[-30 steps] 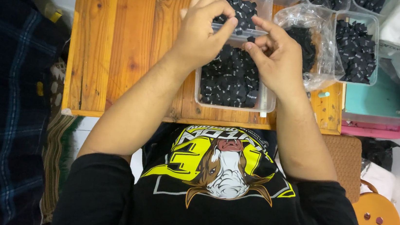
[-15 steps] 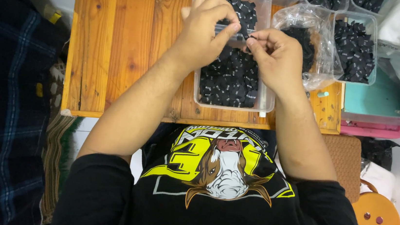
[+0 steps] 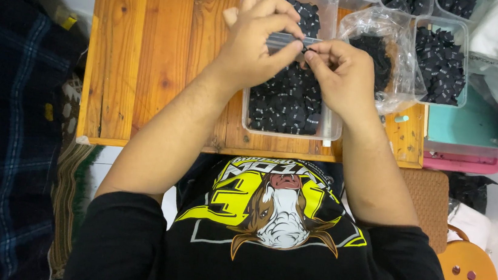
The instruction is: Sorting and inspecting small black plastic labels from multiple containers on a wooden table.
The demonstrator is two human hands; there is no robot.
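The small black piece point(image 3: 304, 47) sits pinched between our two hands, just above the clear tub point(image 3: 332, 128) of black pieces on the wooden bench point(image 3: 141, 56). Going from large to small: the bench carries several tubs, a clear bag point(image 3: 403, 82) lies just beside our tub, and our hands meet over its far end. Our left hand point(image 3: 259, 37) is curled nearly closed, thumb and forefinger gripping one end; our right hand point(image 3: 344, 70) is likewise closed, fingertips on the other end. We judge the step goes best with light, even pinches held low over the tub. The piece seems to run left to right; it is too small to tell its facing.
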